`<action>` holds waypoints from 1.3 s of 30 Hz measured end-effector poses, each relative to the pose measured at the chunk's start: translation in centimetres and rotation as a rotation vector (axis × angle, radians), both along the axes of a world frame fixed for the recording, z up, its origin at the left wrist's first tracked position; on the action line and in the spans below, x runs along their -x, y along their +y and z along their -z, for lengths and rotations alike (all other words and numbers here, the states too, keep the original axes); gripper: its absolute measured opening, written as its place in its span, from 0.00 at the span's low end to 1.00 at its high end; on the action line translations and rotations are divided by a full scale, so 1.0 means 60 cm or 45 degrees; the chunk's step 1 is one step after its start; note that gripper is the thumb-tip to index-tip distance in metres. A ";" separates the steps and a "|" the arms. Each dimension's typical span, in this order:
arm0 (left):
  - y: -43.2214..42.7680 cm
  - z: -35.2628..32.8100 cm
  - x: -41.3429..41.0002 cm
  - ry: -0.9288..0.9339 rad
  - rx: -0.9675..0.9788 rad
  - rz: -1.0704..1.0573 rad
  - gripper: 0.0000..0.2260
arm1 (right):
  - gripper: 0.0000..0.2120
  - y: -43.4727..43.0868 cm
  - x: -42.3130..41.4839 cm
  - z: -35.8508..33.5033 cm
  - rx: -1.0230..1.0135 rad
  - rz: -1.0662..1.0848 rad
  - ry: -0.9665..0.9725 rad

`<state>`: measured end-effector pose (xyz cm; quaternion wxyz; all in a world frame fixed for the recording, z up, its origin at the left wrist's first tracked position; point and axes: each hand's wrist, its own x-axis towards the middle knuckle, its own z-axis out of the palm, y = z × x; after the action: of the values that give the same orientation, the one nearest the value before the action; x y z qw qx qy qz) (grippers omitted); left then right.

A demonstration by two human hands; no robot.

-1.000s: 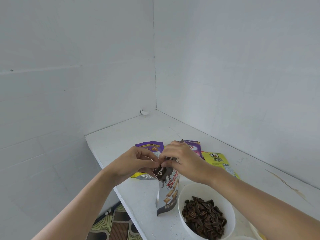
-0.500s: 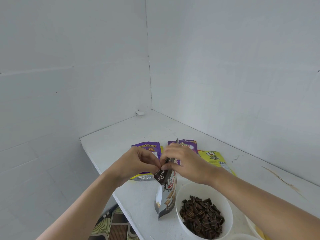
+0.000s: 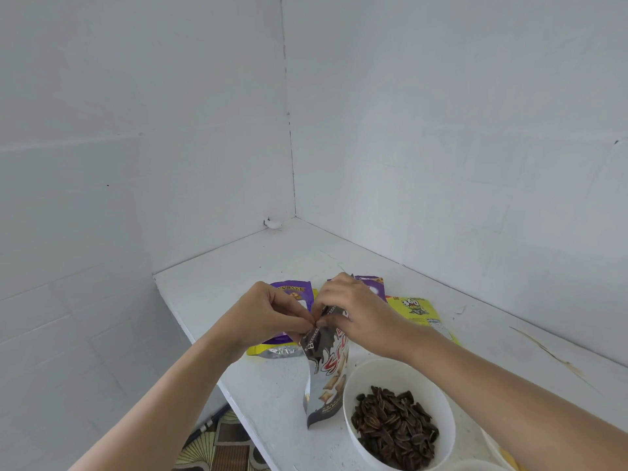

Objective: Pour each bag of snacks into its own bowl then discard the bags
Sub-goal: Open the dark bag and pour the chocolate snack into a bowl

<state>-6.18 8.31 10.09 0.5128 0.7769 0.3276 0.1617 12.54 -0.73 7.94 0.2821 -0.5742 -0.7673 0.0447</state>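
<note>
While left hand [image 3: 268, 317] and right hand [image 3: 353, 314] pinch the brown snack bag's [image 3: 328, 368] top seal, tearing evenly should prevent spillage.

The brown snack bag [image 3: 328, 375] I hold is glossy printed film, silvery inside where its edge curls. The purple bag [image 3: 295, 294] on the far left lies on a crinkled foil edge [image 3: 283, 351] that glints. The yellow bag [image 3: 421, 309] on the right has a smooth sheen. My white bowl [image 3: 350, 402] looks like matt plastic. The counter [image 3: 238, 277] is white-painted, matt, scuffed and chipped at right.
</note>
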 end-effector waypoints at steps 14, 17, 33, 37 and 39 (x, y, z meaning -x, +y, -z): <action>-0.015 0.002 0.000 0.025 -0.069 -0.078 0.07 | 0.05 -0.008 0.010 0.012 0.005 0.011 -0.042; -0.020 0.004 0.001 -0.014 -0.119 -0.107 0.07 | 0.03 -0.009 0.009 0.012 0.002 0.007 -0.070; -0.042 0.018 -0.011 -0.058 -0.156 -0.206 0.08 | 0.04 -0.018 0.000 0.019 0.063 -0.067 -0.090; -0.039 0.021 -0.012 -0.055 -0.156 -0.188 0.06 | 0.04 -0.022 0.002 0.025 -0.019 -0.065 -0.143; -0.036 0.021 -0.009 -0.032 -0.170 -0.176 0.06 | 0.05 -0.026 0.006 0.027 -0.061 -0.066 -0.161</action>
<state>-5.64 6.13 8.83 0.4516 0.7828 0.3626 0.2277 12.20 -2.27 6.30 0.2456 -0.5489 -0.7990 -0.0029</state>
